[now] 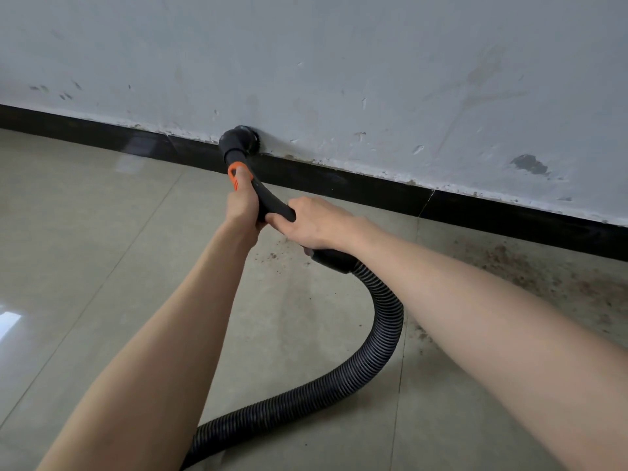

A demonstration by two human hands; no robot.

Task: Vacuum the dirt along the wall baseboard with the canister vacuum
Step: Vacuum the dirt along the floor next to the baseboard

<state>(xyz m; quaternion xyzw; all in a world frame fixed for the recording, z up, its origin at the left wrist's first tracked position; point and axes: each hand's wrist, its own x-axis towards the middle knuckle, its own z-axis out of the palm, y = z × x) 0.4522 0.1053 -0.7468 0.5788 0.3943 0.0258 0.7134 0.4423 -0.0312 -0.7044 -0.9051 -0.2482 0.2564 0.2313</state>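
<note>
A round black brush nozzle (239,139) presses against the wall at the top edge of the black baseboard (475,212). Behind it runs the curved black handle tube (273,205) with an orange collar (234,175). My left hand (242,202) grips the tube just behind the orange collar. My right hand (314,222) holds the tube's rear end where the ribbed black hose (387,321) joins. The hose loops down across the floor to the bottom edge. Brown dirt (509,263) lies on the tiles by the baseboard at the right. The canister is out of view.
The scuffed white wall (339,62) fills the upper half, with chipped paint above the baseboard. Glossy beige floor tiles (85,249) spread to the left. Smaller dirt specks (423,334) lie beside the hose loop.
</note>
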